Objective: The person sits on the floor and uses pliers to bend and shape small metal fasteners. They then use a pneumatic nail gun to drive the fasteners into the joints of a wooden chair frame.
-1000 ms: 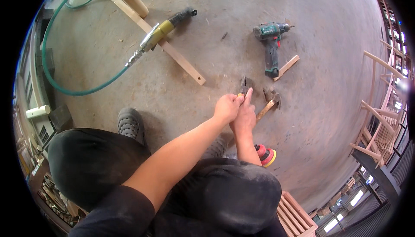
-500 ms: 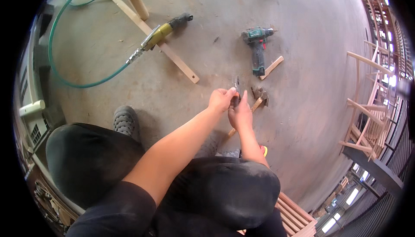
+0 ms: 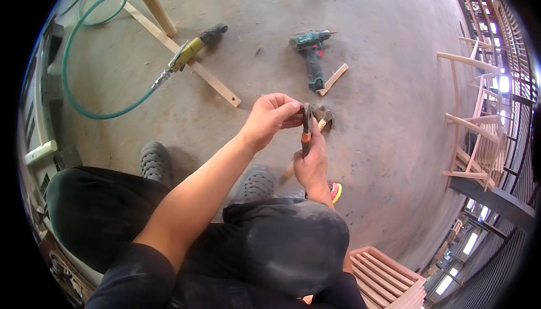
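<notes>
Hands (image 3: 269, 120) farther apart, pliers (image 3: 306, 131) dark, orange-banded

Orange-banded pliers (image 3: 306, 137); green hose (image 3: 101, 117)

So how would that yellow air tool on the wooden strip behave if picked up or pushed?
The yellow air tool would probably feel heavy for its size, given its metal coupling. The attached green hose curves smoothly, so it would likely flex and trail behind. With its rounded body across the wooden strip, a push might rock it.
</notes>
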{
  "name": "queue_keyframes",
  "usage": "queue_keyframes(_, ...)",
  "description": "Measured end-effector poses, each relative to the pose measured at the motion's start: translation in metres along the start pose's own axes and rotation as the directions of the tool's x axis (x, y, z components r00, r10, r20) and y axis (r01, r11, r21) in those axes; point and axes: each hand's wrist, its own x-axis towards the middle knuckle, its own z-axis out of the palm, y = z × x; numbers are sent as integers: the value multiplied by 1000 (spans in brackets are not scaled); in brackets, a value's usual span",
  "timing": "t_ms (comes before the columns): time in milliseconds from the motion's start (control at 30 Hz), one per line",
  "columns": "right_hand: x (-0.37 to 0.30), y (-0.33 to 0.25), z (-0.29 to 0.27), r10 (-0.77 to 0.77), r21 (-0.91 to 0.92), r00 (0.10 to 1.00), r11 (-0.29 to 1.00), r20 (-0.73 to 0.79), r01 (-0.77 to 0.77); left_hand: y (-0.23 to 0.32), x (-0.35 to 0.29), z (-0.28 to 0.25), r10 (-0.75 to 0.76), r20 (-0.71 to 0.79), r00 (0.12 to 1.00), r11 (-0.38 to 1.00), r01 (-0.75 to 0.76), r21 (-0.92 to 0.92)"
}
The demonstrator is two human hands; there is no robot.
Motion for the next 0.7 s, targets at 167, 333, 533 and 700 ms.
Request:
queue_keyframes(167,-6,-4,-13,-60,-202,991,979,-120,35,0,-1,10,19,62,998,996,-24,87)
queue_keyframes(333,-11,-3,-30,-19,-122,999,992,-38,14,9,-7,26,42,12,999,974,-43,222)
queue_keyframes(533,-20,-22,-50,292,652,846,542,446,-531,25,-10,41,161,8,987,885,-148,442)
queue_keyframes(700,-14,-37,-71,229,678,769,370,596,-635,33,-11,41,172,89,981,851,-193,488)
